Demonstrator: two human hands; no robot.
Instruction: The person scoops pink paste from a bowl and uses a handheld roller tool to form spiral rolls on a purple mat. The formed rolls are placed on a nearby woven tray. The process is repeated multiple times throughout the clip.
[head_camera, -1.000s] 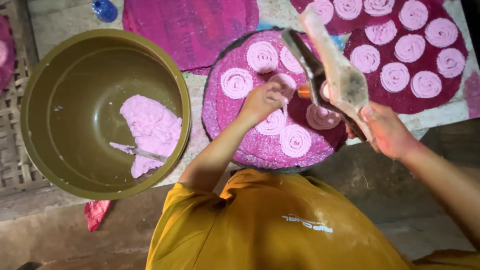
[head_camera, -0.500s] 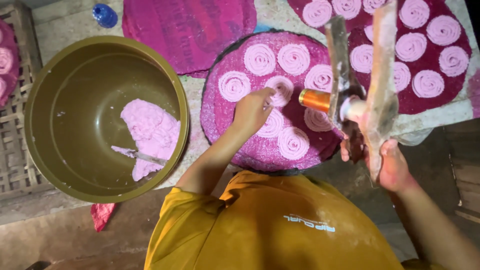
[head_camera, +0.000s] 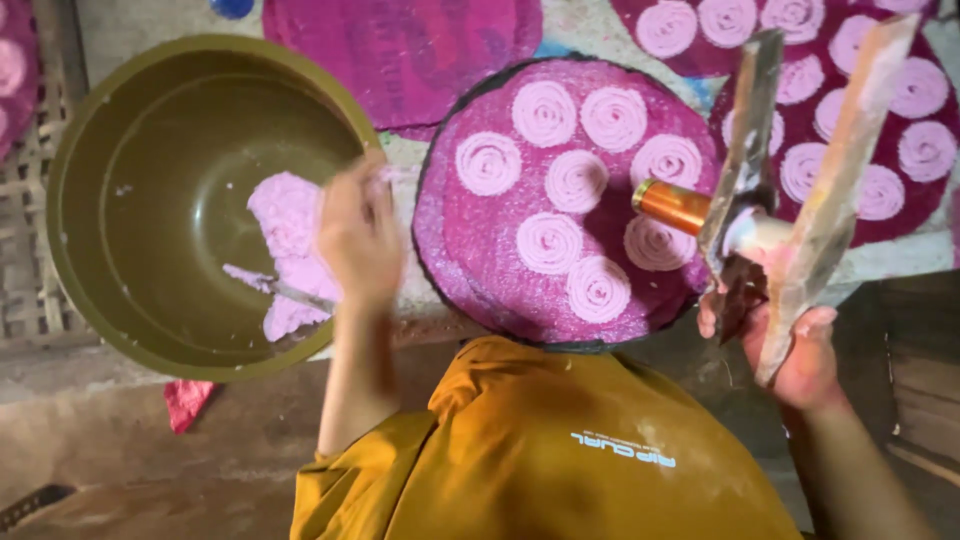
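Dough (head_camera: 285, 225), pink, sits in the olive bowl (head_camera: 120, 180) at the left, a thin tool (head_camera: 275, 288) lying across it. My left hand (head_camera: 358, 232) hovers over the bowl's right rim, just beside the dough; it is blurred, so I cannot tell whether its fingers are spread or pressed together. Right of it lies a round magenta mat (head_camera: 470, 250) carrying pink spirals (head_camera: 549, 242). Farther right, my right hand (head_camera: 790, 345) grips a press (head_camera: 775, 190), fingers wrapped around its two long handles, its brass barrel (head_camera: 672, 205) pointing left over the mat's right edge. More mats with spirals (head_camera: 925, 150) lie on the far side.
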